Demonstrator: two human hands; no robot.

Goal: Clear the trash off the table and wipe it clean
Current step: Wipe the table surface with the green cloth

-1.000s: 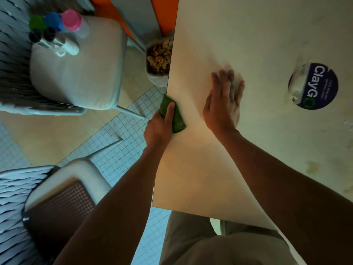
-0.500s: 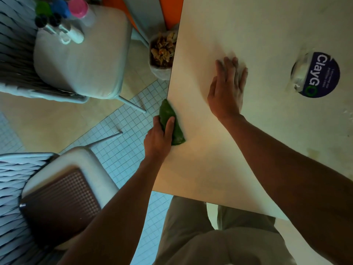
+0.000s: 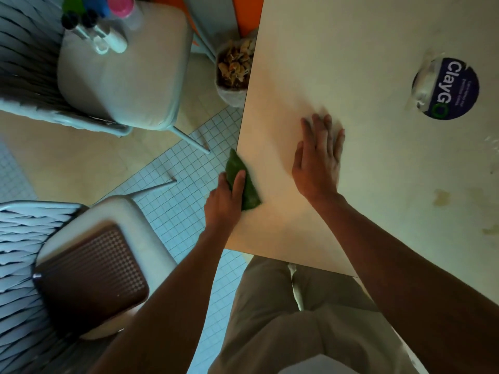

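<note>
Wiping step: left hand [image 3: 225, 197] is gripping the green cloth [image 3: 241, 182] at the surface [image 3: 351, 63] left edge, right hand [image 3: 318, 155] is lying open, flat, empty; next probably means reaching stains [image 3: 441, 197] far right.

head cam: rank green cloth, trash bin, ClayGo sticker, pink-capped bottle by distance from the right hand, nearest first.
From the right hand:
1. green cloth, at the table's left edge in the left hand
2. trash bin, on the floor beyond the edge
3. ClayGo sticker, far right on the tabletop
4. pink-capped bottle, on the far chair
</note>
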